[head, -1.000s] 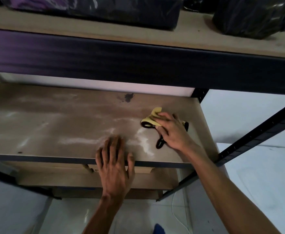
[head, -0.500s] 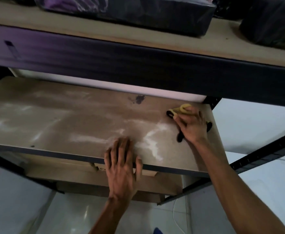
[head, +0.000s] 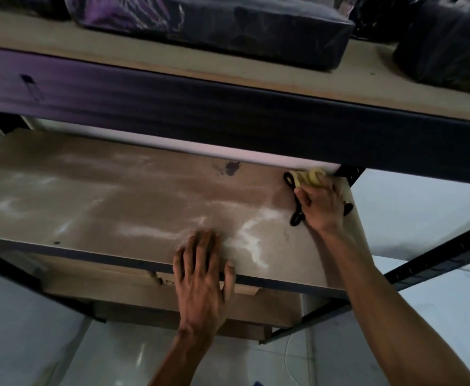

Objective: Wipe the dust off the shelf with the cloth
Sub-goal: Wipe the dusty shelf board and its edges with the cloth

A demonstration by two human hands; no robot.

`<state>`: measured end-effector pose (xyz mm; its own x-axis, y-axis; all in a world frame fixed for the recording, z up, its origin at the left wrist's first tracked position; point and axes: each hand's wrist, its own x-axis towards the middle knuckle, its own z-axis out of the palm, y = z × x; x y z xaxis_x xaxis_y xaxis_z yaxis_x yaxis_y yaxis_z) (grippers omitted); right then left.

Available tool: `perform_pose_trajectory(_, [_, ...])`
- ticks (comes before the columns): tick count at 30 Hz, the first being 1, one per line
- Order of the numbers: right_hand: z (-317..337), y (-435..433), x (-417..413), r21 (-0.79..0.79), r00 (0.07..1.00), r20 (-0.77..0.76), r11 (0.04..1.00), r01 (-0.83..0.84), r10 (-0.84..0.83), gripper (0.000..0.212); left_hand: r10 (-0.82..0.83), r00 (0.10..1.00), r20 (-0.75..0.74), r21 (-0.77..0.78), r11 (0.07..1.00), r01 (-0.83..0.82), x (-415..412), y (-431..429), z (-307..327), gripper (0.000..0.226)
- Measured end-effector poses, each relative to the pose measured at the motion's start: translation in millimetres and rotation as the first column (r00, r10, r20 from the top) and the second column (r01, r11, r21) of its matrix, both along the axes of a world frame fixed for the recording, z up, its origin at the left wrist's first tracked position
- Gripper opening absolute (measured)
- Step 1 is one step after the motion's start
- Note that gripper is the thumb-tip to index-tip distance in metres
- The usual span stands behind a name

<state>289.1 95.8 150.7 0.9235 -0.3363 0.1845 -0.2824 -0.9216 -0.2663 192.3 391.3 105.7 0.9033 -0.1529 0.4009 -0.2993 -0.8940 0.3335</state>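
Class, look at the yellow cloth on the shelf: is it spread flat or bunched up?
Bunched up: the cloth sits crumpled under the right hand, yellow folds showing beyond it.

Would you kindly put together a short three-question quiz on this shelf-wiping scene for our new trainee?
1. True or false: the left hand holds the cloth.
2. Where on the shelf is the cloth? A: front left corner. B: back right corner. C: centre.
3. Fill in: the pale dust streak lies between the left hand and the ____ hand.

Key: 1 false: the right hand holds it, and the left rests flat on the front edge. 2 B. 3 right.
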Motion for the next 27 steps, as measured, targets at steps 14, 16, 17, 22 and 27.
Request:
perform_pose_trajectory(14, [8.0,0.0,35.7,0.115,0.996,0.004,0.989,0.090,-0.091,0.046,0.000,1.000,-0.010,0.021,1.000,0.000,0.1,1.1,2.7,0.058])
perform_pose_trajectory(16, [-4.3,9.7,39.3,0.075,0.991,-0.077,0.990,0.116,-0.110,0.054,0.003,1.000,-0.016,0.016,1.000,-0.003,-1.2,0.2,4.3,0.058])
perform_pose_trajectory(17, [-8.6,14.4,36.7,0.031,0.994,-0.071,0.996,0.081,-0.078,0.061,0.004,1.000,-0.022,0.015,1.000,-0.004,-1.7,0.0,4.5,0.058])
perform_pose_trajectory(22, [-7.3,42.6,-11.0,-0.019,0.936,0.107,0.942,-0.335,0.335,0.045,-0.005,1.000,-0.030,0.023,1.000,0.005,-2.1,1.3,3.6,0.058])
perform_pose_trajectory(27, [7.9,31.6,-21.1,0.025,0.892,0.285,0.928,-0.372,0.350,0.038,-0.011,1.000,-0.015,0.017,1.000,0.011,-2.0,1.8,4.0,0.058])
